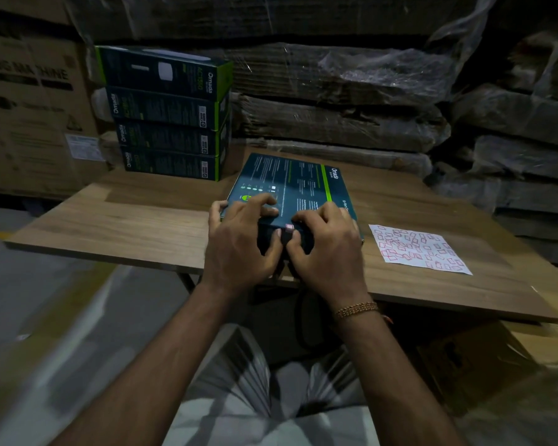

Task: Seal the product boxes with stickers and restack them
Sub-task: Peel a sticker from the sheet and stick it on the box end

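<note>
my left hand (239, 243) and right hand (327, 244) both curl round the near edge of the box (290, 191), which lies flat on the bench (126, 220). both thumbs press a small pink sticker (289, 229) over the flap seam. the box looks like stiff, light card with a slick print, so i'd lift it by its two sides. four like boxes sit in a stack (168, 114) at the back left. the sticker sheet (419, 249) lies just right of the box.
</note>
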`<state>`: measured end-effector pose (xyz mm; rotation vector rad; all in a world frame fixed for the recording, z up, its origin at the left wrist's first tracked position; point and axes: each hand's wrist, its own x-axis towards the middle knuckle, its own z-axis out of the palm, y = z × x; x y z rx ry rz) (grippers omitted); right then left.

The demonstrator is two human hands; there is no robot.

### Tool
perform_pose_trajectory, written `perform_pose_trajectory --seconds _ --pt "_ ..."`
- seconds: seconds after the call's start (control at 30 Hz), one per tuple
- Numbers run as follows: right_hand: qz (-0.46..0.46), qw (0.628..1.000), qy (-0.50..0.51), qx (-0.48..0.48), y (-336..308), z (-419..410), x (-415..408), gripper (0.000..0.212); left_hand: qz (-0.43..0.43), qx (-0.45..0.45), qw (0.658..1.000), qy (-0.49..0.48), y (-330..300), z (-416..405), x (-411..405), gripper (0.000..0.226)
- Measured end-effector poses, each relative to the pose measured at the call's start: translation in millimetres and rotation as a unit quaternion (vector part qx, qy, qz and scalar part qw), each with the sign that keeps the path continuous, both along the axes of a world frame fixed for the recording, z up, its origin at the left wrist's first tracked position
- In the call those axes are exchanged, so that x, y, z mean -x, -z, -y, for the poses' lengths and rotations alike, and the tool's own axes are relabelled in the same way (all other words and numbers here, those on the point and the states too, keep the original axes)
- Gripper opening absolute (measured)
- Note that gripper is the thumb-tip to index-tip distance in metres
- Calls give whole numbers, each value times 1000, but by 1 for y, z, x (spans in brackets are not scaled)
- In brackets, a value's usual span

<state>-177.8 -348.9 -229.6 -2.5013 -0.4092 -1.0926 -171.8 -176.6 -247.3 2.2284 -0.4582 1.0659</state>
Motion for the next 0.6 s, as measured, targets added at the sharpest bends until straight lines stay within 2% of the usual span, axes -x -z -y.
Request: perform_pose_trajectory --seconds 0.13,0.4,0.6 --pt "-3 1000 -6 -13 0 0 1 25 -6 14 1000 5 0 1 -1 65" --pt "-13 998 -17 -53 -1 1 -1 25 -6 19 1000 7 2 2 -3 61" --pt "-20 996 -31 -81 -3 2 0 24 -9 23 1000 5 0 2 -2 67"
